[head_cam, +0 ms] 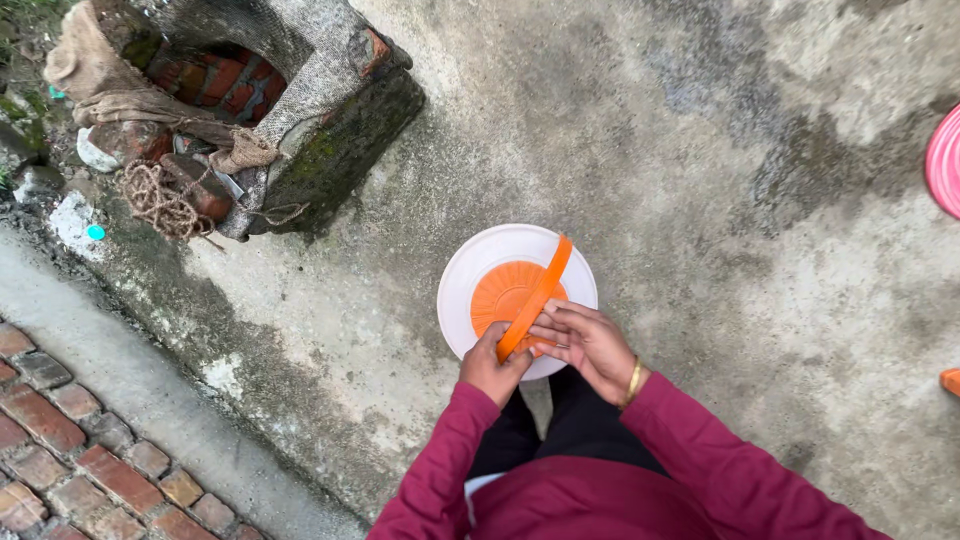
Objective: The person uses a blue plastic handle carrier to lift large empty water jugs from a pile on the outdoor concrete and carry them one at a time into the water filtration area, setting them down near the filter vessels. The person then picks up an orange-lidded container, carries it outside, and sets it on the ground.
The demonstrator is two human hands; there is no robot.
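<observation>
A round white container [470, 275] with an orange lid centre [500, 295] and an orange carry handle [545, 285] is held in front of me above the concrete ground. My left hand [490, 365] grips the near end of the handle from below. My right hand [585, 340] rests its fingers on the handle's lower part and the lid's edge. Both arms wear maroon sleeves; a gold bangle [633, 382] is on the right wrist.
A broken brick structure [250, 90] draped with sacking and a coil of rope [160, 200] stands at the upper left. A brick path [70, 440] runs along the lower left. A pink round object [945, 160] and an orange one [950, 380] show at the right edge.
</observation>
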